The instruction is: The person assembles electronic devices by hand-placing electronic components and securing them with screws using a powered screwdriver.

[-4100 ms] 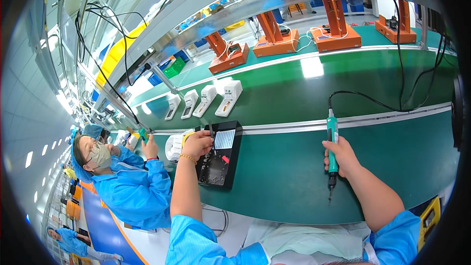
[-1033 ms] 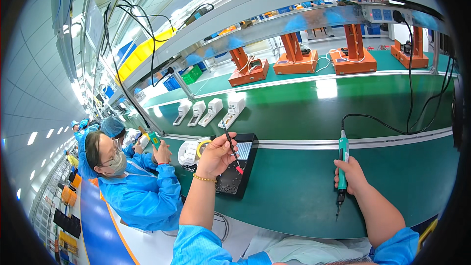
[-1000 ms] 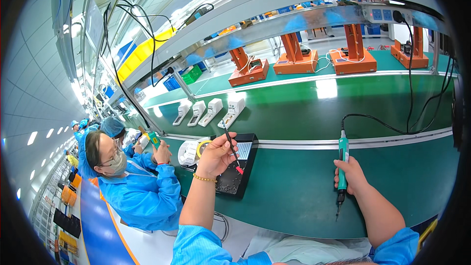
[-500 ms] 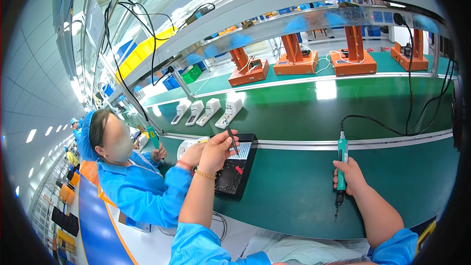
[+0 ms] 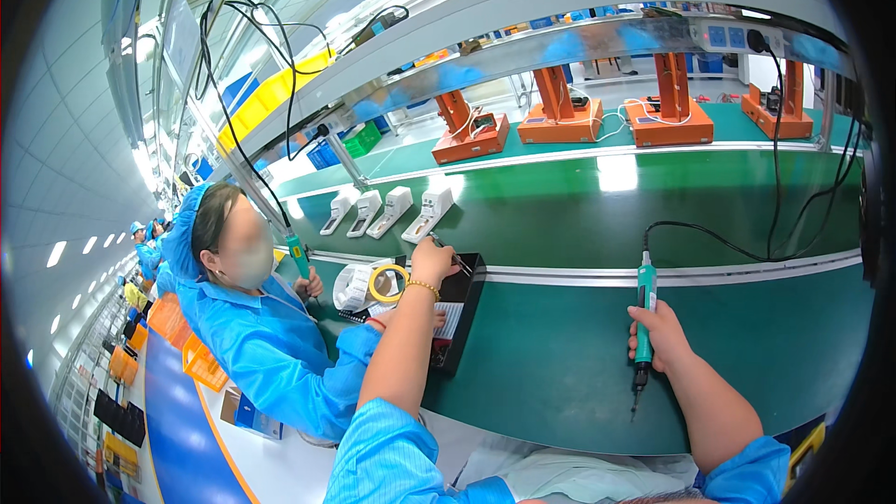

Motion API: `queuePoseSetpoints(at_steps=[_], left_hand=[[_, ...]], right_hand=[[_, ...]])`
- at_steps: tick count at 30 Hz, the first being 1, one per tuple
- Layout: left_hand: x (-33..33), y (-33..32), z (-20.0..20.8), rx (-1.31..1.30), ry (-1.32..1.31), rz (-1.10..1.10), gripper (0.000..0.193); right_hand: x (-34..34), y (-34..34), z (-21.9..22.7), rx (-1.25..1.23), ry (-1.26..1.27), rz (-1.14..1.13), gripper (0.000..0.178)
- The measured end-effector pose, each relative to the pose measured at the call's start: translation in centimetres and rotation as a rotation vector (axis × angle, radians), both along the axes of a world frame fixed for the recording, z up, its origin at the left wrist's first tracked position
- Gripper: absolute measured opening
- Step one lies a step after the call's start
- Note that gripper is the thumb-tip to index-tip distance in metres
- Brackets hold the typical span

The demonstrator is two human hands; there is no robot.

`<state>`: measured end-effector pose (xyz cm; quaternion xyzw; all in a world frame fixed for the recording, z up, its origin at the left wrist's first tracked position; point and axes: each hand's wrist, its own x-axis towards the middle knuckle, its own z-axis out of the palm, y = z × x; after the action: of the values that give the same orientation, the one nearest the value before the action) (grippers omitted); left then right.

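Note:
My left hand (image 5: 431, 264) is pinched on dark tweezers (image 5: 461, 265), reaching over the far end of a black tray (image 5: 474, 303), close to the nearest white device (image 5: 432, 215). What the tweezer tips hold, if anything, is too small to tell. My right hand (image 5: 661, 334) is wrapped round a green electric screwdriver (image 5: 646, 297), its bit pointing down over the green table. A black cable runs from its top. Behind my left forearm, a co-worker's hand (image 5: 439, 319) reaches into the tray, over a white printed sheet.
Several white devices stand on the green conveyor belt (image 5: 541, 196) beyond a metal rail. Orange fixtures (image 5: 560, 121) stand farther back. At left, a co-worker in blue (image 5: 252, 336) holds another green screwdriver (image 5: 297, 253). A yellow tape roll (image 5: 375, 284) lies beside the tray.
My left hand has moved forward and right with the tweezers to the tray's far end. The co-worker's hand has moved right into the tray. My right hand has barely moved.

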<state>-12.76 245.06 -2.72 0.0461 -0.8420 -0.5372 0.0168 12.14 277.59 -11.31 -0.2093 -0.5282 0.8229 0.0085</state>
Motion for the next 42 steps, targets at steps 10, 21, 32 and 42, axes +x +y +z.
queuePoseSetpoints(at_steps=[10,21,32,42], left_hand=[[-4.2,-1.9,-4.2,0.036,-0.121,0.218,0.027],[-9.1,-1.1,-7.2,-0.483,-0.285,0.129,0.011],[-8.3,-5.2,-8.5,-0.811,0.188,-0.222,0.032],[-2.2,5.3,0.5,-0.251,0.237,0.396,0.068]], right_hand=[[0.1,0.2,-0.1,0.017,0.005,-0.004,0.033],[0.3,0.9,-0.5,0.023,-0.010,-0.026,0.033],[0.3,0.4,-0.1,0.036,0.007,0.010,0.033],[-0.4,0.4,-0.2,0.045,0.008,0.031,0.032]])
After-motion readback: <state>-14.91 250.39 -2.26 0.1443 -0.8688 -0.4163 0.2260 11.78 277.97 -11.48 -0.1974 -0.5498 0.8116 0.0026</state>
